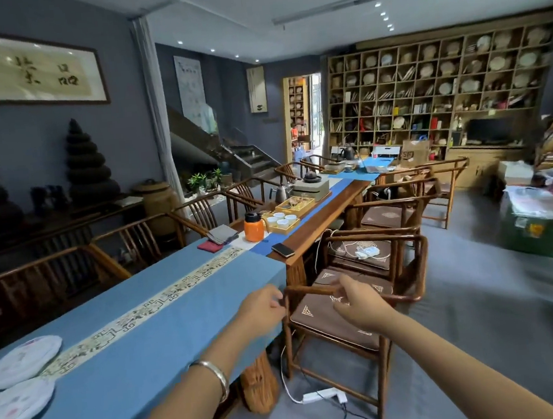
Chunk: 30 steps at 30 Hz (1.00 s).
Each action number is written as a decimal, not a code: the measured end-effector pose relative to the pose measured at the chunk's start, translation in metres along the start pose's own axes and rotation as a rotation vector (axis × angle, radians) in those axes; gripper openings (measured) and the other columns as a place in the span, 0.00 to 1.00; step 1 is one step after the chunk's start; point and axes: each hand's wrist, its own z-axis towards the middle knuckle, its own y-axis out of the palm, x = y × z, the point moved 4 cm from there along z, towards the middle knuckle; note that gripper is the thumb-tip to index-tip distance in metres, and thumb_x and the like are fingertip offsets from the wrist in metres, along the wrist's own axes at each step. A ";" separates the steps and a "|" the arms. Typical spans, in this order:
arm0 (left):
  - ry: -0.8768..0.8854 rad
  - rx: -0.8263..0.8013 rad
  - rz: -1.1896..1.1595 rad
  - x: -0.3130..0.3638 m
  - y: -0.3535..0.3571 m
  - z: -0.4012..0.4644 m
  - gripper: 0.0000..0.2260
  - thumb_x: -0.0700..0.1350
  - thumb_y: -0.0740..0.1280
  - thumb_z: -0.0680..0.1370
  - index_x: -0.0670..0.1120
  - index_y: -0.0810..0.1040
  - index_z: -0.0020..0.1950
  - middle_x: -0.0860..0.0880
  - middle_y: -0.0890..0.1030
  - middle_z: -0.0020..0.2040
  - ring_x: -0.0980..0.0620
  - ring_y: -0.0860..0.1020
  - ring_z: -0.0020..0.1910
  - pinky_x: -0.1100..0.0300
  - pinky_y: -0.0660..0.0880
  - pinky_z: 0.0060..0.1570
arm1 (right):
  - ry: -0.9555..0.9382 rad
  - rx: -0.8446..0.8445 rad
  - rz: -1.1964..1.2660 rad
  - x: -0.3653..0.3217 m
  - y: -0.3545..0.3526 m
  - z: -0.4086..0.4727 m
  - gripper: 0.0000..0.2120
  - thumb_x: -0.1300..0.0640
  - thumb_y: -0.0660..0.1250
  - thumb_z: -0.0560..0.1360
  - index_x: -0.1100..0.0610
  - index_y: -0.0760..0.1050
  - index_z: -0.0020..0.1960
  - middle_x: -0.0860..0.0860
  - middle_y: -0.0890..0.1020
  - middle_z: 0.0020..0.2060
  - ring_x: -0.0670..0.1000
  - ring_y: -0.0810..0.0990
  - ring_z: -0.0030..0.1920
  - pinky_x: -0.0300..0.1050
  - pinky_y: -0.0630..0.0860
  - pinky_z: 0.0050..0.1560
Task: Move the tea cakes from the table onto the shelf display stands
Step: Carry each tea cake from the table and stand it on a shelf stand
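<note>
Two round tea cakes in white paper wrap lie at the near left end of the blue-clothed table (153, 342): one (23, 361) farther back, one (15, 408) closer to me. Both my hands are stretched out over the table's right edge and the nearest wooden chair (408, 293). My left hand (261, 307), with a silver bangle on the wrist, has its fingers curled and holds nothing. My right hand (358, 304) hovers above the chair's brown cushion, fingers loosely bent and empty. The big wooden shelf wall (438, 82) with many round tea cakes stands far across the room at the right.
Wooden chairs line both sides of the long table. An orange flask (253, 225), a tray of white cups (283, 220), a phone (282, 250) and tea ware sit farther along it. A white power strip (323, 396) and cables lie on the floor. Boxes are piled at the right (533, 225).
</note>
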 end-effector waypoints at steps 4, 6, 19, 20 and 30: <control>-0.093 0.067 0.019 -0.036 -0.030 0.035 0.13 0.42 0.64 0.78 0.45 0.74 0.62 0.44 0.81 0.56 0.47 0.78 0.50 0.56 0.76 0.49 | -0.115 -0.072 0.038 -0.018 0.029 0.074 0.19 0.57 0.64 0.77 0.56 0.68 0.68 0.53 0.80 0.55 0.52 0.79 0.55 0.47 0.76 0.55; -0.147 0.139 0.028 -0.054 -0.051 0.052 0.13 0.42 0.64 0.77 0.46 0.74 0.62 0.46 0.82 0.53 0.46 0.79 0.47 0.55 0.77 0.48 | -0.179 -0.127 0.053 -0.032 0.044 0.118 0.21 0.56 0.64 0.78 0.56 0.66 0.70 0.53 0.79 0.59 0.51 0.78 0.54 0.43 0.75 0.53; -0.578 0.574 0.016 -0.176 -0.152 0.040 0.12 0.41 0.64 0.75 0.46 0.76 0.58 0.50 0.81 0.44 0.50 0.75 0.39 0.59 0.72 0.39 | -0.660 -0.420 0.126 -0.191 0.163 0.280 0.20 0.57 0.64 0.78 0.58 0.68 0.69 0.55 0.79 0.59 0.55 0.79 0.56 0.50 0.75 0.60; -0.611 0.598 0.005 -0.185 -0.158 0.032 0.12 0.41 0.64 0.75 0.46 0.76 0.58 0.49 0.81 0.45 0.50 0.75 0.38 0.59 0.71 0.38 | -0.690 -0.449 0.124 -0.204 0.174 0.280 0.20 0.57 0.64 0.78 0.57 0.68 0.69 0.55 0.79 0.59 0.54 0.79 0.56 0.49 0.74 0.59; -0.855 0.746 -0.016 -0.279 -0.207 -0.038 0.12 0.41 0.62 0.74 0.48 0.76 0.56 0.51 0.79 0.38 0.55 0.74 0.33 0.61 0.70 0.33 | -0.878 -0.657 0.167 -0.326 0.272 0.270 0.21 0.54 0.61 0.79 0.54 0.66 0.71 0.52 0.78 0.60 0.51 0.77 0.53 0.45 0.74 0.51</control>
